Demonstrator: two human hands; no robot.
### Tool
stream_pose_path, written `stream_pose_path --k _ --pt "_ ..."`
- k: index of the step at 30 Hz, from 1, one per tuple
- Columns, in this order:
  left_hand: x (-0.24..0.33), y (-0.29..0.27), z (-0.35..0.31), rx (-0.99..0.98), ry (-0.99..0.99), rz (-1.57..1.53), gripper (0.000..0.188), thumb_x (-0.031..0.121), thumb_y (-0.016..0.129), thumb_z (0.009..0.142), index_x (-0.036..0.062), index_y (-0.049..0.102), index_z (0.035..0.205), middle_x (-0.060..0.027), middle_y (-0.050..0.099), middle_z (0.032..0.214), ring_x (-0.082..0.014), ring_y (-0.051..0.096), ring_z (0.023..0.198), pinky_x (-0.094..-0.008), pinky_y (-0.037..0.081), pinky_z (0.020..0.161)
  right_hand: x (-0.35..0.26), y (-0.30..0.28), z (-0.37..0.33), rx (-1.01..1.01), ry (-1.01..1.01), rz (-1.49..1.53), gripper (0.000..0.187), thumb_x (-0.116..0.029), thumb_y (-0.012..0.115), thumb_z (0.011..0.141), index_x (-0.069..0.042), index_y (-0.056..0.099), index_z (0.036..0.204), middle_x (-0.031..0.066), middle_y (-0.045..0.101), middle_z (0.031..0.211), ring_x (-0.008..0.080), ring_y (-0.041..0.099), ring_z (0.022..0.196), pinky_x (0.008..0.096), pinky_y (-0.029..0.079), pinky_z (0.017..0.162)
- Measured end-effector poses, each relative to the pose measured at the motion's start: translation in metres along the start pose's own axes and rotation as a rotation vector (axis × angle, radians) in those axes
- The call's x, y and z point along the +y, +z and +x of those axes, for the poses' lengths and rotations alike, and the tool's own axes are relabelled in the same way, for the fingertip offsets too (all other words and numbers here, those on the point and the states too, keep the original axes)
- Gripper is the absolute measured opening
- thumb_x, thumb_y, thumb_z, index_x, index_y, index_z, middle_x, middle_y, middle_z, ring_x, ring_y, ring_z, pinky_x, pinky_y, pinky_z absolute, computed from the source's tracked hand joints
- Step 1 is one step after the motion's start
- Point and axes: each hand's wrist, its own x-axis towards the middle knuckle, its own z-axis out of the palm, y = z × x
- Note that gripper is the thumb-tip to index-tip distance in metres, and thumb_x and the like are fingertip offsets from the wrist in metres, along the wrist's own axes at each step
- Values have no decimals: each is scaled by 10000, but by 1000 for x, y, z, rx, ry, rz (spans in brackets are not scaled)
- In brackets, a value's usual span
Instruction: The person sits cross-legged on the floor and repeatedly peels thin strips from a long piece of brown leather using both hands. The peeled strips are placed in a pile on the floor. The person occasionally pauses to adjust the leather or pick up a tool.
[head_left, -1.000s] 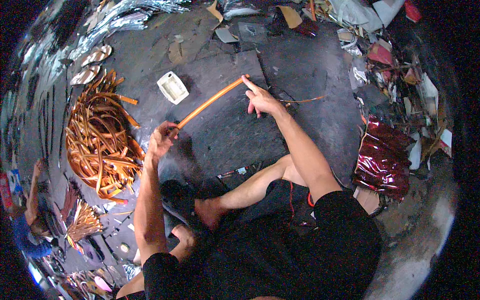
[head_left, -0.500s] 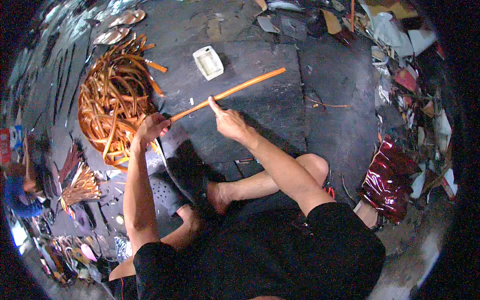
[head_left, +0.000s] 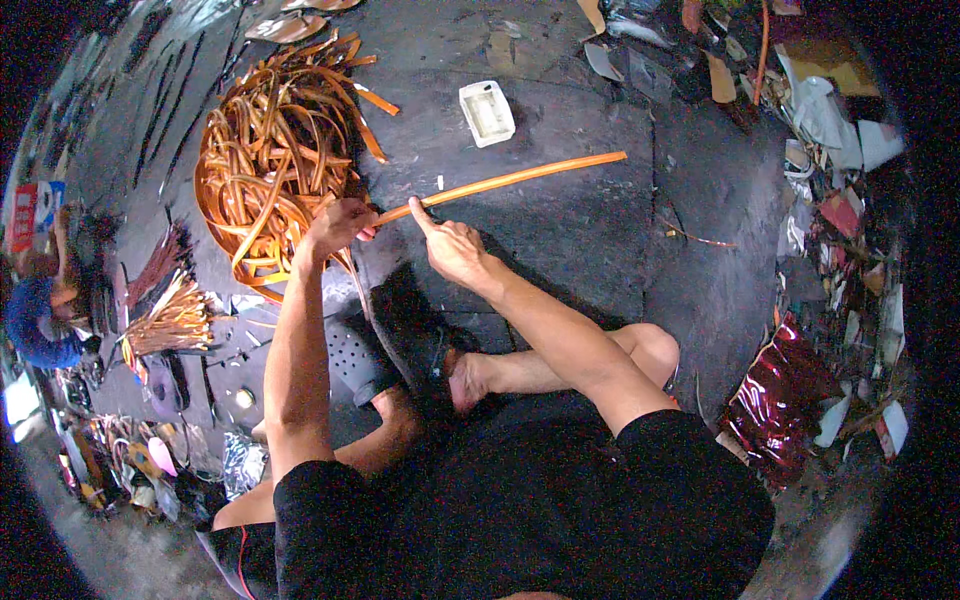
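Note:
My left hand (head_left: 343, 228) is closed around a long orange strip (head_left: 530, 175), glossy and narrow like leather or plastic, next to a big pile. The strip's free part reaches out to the right over the dark floor. My right hand (head_left: 458, 252) touches it with the tip of its outstretched index finger, close to my left hand; its other fingers are curled and partly hidden. Just beyond my left hand lies the tangled heap of orange-brown strips (head_left: 270, 165). A thin tail of strip (head_left: 357, 285) hangs below my left hand.
A small white tray (head_left: 487, 113) stands on the floor beyond the strip. To the left lie a bundle of thin tan strips (head_left: 175, 318) and another person's arm in blue (head_left: 42, 322). Scraps and a shiny dark red sheet (head_left: 780, 405) lie at right.
The view has shifted, so the scene sits farther right. My right index fingertip has slid along the strip toward my left hand, which still grips it.

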Motion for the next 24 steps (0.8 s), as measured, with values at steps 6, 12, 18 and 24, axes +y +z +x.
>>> stream_pose_path --k 6,12,18,24 --pt "12 13 -11 82 35 88 261 239 588 918 -16 640 936 -72 668 774 -151 639 692 -295 520 667 15 9 3 154 -86 167 637 -117 464 892 -164 247 1489 267 632 764 433 623 715 506 502 698" --pt "87 33 -29 293 361 613 160 167 584 879 15 587 927 -166 660 834 -347 640 769 -405 501 704 5 -52 5 632 -61 469 371 -117 612 886 -86 561 1253 133 636 699 248 620 596 366 479 573" --pt "128 36 -37 332 435 802 148 154 560 901 20 560 963 -182 631 880 -381 613 845 -445 478 712 7 -78 48 289 -349 540 383 -169 587 903 -54 553 1267 135 689 1049 256 654 956 360 499 847" --pt "133 38 -40 400 566 769 110 131 549 908 22 560 915 -171 607 866 -382 605 820 -436 488 709 5 -83 62 61 -305 724 425 -118 603 885 -32 528 1294 115 704 972 168 659 884 316 511 798"
